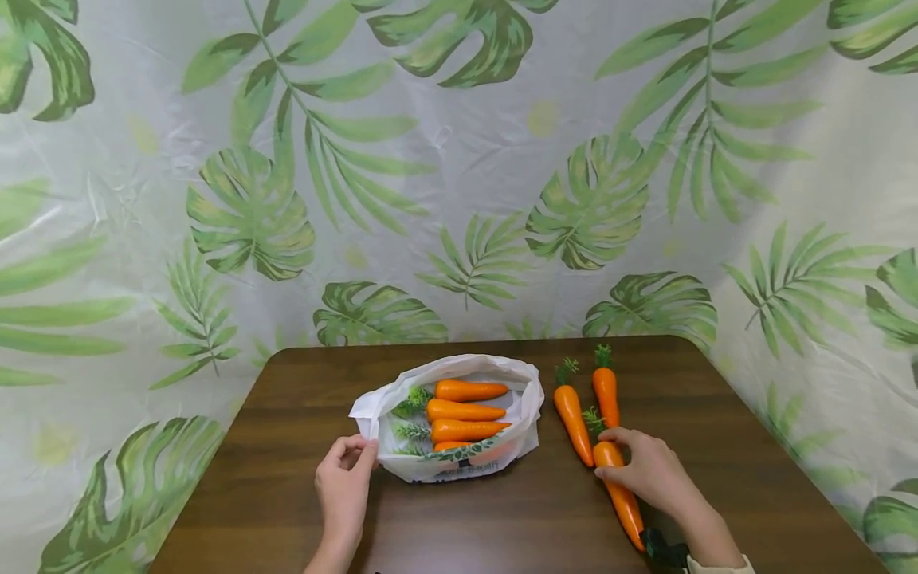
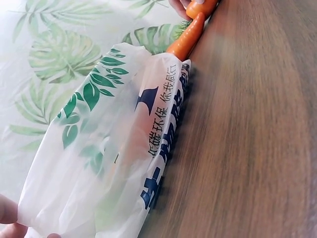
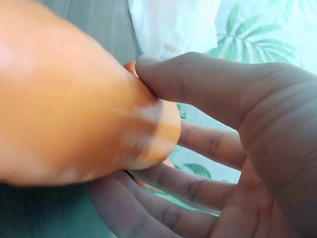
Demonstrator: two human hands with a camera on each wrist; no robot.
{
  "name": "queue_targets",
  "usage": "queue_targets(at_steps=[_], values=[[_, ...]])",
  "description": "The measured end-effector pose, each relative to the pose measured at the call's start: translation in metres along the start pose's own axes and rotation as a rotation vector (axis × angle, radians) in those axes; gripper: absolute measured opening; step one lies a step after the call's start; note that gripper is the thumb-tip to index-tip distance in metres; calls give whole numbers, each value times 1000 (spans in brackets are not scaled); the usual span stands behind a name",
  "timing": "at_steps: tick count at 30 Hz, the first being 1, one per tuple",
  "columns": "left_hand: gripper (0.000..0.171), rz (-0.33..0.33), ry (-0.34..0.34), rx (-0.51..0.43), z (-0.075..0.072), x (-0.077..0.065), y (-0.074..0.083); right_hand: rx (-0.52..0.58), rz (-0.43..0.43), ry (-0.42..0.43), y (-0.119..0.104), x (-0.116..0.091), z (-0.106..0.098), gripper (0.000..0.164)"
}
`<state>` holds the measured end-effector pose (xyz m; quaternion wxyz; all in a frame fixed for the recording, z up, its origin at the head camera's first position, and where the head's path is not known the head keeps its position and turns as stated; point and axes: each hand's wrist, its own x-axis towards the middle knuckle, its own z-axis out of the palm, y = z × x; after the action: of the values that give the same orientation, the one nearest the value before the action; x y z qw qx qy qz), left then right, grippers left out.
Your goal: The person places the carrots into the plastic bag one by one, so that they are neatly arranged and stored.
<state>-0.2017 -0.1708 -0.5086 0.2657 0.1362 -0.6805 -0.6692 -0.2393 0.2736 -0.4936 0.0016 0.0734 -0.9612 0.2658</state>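
A white plastic bag (image 1: 495, 470) with printed green leaves lies on the table, its mouth spread wide. Several orange carrots (image 1: 466, 412) with green tops lie side by side inside it. My left hand (image 1: 343, 488) pinches the left end of the bag's rim; in the left wrist view the fingertips (image 2: 7, 210) show at its edge. With thumb and fingers, my right hand (image 1: 656, 472) holds a carrot (image 1: 625, 506) near its thick end, and that carrot (image 3: 74, 104) fills the left of the right wrist view. Its tip points toward the table's near side.
Two more carrots lie right of the bag: one carrot (image 1: 572, 422) close beside it, another carrot (image 1: 606, 395) farther right, behind the right hand. The brown wooden table (image 1: 459, 534) ends at a leaf-patterned curtain (image 1: 459, 175) behind. A dark band (image 1: 663, 548) sits at the right wrist.
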Motion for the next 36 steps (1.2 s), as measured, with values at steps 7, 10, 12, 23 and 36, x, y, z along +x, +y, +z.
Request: queue_targets(at_steps=[7, 10, 12, 23, 36], values=[[11, 28, 5, 10, -2, 4, 0, 21, 8, 18, -5, 2, 2, 50], [11, 21, -1, 14, -1, 4, 1, 30, 1, 19, -5, 2, 1, 51], [12, 16, -7, 15, -1, 4, 2, 34, -2, 24, -6, 2, 0, 50], [15, -16, -27, 7, -1, 3, 1, 44, -18, 92, -3, 1, -2, 47], [19, -15, -35, -6, 0, -2, -2, 76, -56, 148, -7, -4, -6, 46]])
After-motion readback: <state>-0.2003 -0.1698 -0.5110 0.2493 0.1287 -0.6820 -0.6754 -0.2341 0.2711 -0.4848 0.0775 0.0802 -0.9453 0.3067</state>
